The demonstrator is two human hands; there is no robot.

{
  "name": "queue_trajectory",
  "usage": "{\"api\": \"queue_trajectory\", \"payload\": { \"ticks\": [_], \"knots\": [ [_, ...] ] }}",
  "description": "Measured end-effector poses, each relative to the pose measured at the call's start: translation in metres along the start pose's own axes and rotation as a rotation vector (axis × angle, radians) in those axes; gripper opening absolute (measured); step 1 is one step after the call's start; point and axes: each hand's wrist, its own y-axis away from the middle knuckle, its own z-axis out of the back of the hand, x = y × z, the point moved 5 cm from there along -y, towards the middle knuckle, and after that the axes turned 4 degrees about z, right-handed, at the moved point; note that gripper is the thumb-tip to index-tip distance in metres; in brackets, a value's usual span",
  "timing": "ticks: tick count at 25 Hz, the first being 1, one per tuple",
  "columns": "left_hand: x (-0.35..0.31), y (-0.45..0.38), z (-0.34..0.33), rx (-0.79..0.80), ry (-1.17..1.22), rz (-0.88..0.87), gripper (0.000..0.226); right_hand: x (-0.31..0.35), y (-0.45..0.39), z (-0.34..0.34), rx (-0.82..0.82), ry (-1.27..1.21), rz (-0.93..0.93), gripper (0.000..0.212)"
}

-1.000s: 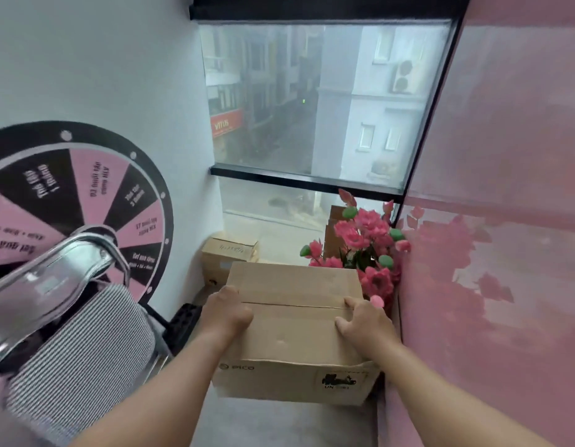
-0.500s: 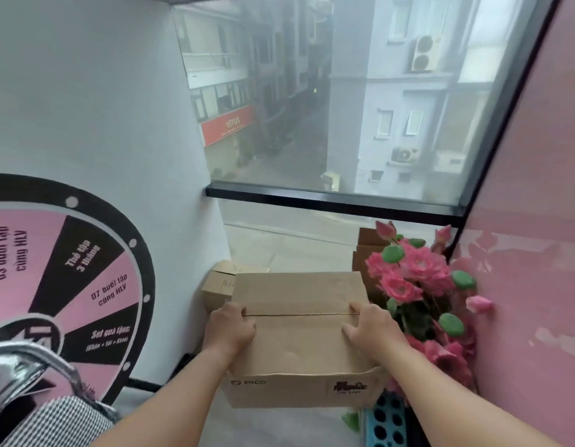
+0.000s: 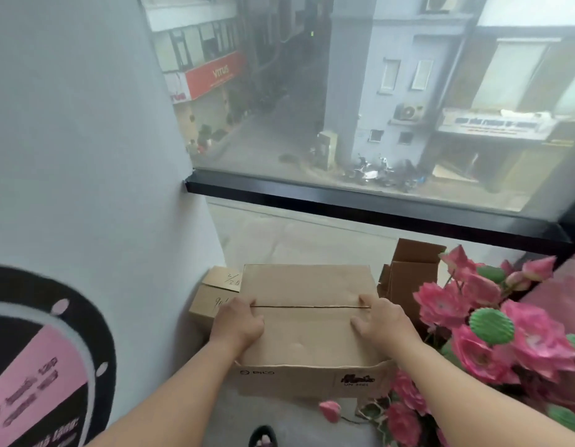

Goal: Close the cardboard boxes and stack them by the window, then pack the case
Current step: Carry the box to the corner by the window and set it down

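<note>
Closed cardboard box (image 3: 307,321) at centre, near the window (image 3: 344,101), top flaps meeting along a seam that runs left to right. Left hand (image 3: 237,322) laid over the box's left edge, fingers curled down over the top at the seam's left end, gripping. Right hand (image 3: 381,321) on the right edge likewise, fingers bent onto the top by the seam's right end, thumb lower on the near flap. Whether the box rests on the floor or hangs in the grip: cannot tell.

Just beyond the left hand, against the white wall (image 3: 86,156), a smaller cardboard box (image 3: 212,300) with handwriting on its flaps, touching or nearly touching the held box's far-left corner. Far right, behind the held box, an open brown carton (image 3: 408,269), flaps raised. Crowding the right side, pink artificial flowers (image 3: 492,330) with green buds, pressed close to the right forearm and the box's right end; one loose pink bloom (image 3: 330,410) on the floor near the box's near-right corner. Black window sill bar (image 3: 360,204) across the far side. On the left wall, part of a round black-and-pink wheel graphic (image 3: 44,366). At the near bottom edge, a dark shoe tip (image 3: 263,437).
</note>
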Motion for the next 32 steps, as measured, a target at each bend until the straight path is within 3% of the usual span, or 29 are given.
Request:
{"api": "queue_trajectory", "payload": {
  "ticks": [7,15,21,25,30,32],
  "knots": [
    [0.015,-0.169,-0.061,0.202,0.024,-0.054,0.046,-0.026,-0.136,-0.067,-0.022,-0.038,-0.218,0.055],
    [0.055,-0.286,-0.208,0.328,0.016,-0.054,0.055,-0.113,-0.231,-0.184,-0.023,-0.038,-0.329,0.056],
    [0.098,-0.328,-0.299,0.290,0.004,0.020,0.055,-0.162,-0.276,-0.266,-0.003,-0.076,-0.370,0.052],
    [0.117,-0.345,-0.338,0.232,-0.086,-0.045,0.047,-0.179,-0.296,-0.317,0.072,-0.100,-0.386,0.060],
    [0.124,-0.334,-0.363,0.263,-0.365,-0.133,0.021,-0.180,-0.297,-0.349,0.318,0.058,-0.369,0.069],
    [0.114,-0.328,-0.367,0.270,-0.401,-0.189,0.022,-0.179,-0.302,-0.348,0.380,0.087,-0.373,0.069]
  ]
}}
